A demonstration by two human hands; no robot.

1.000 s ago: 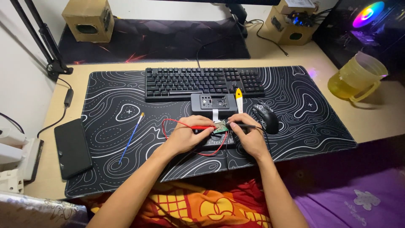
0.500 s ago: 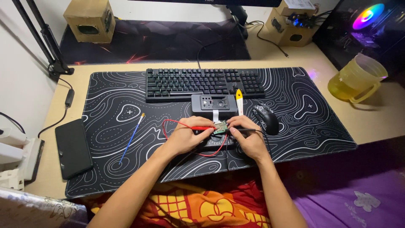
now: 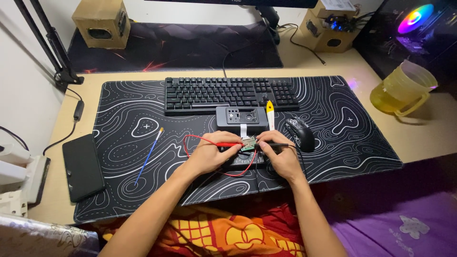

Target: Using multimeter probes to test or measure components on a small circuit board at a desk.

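2 probes on a green board (image 3: 248, 143); yellow jug (image 3: 401, 88), contents indiscernible

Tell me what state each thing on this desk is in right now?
Left hand: holding the red probe.
Right hand: holding the black probe.
Small circuit board: between both hands, probe tips at it.
Keyboard: flat, untouched.
Mouse: idle beside the right hand.
Phone: screen dark.
Yellow jug: upright.
Computer fan: lit in rainbow colours.
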